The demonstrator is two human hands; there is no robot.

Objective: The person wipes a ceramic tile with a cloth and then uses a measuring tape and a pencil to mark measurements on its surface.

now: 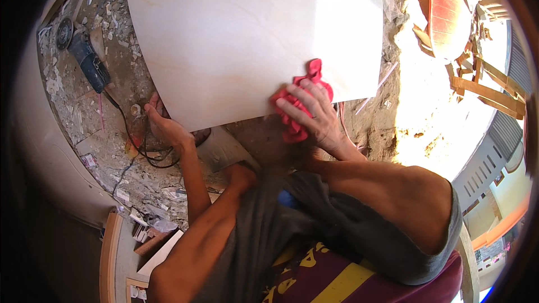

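Observation:
A large white, faintly veined tile [224, 39] fills the upper middle of the view. My left hand [165, 123] holds its lower left corner, fingers curled at the edge and partly hidden. My right hand [311, 115] presses a crumpled red cloth [314, 69] on the tile's near edge, right of the middle. My bare legs and dark shorts are below the tile.
An angle grinder [88, 59] with a black cord lies on rubble-strewn ground [120, 17] at the left. A curved wall [73, 191] runs along the left. At the right are sunlit dirt, a red-orange oval object [449, 19] and wooden boards [483, 87].

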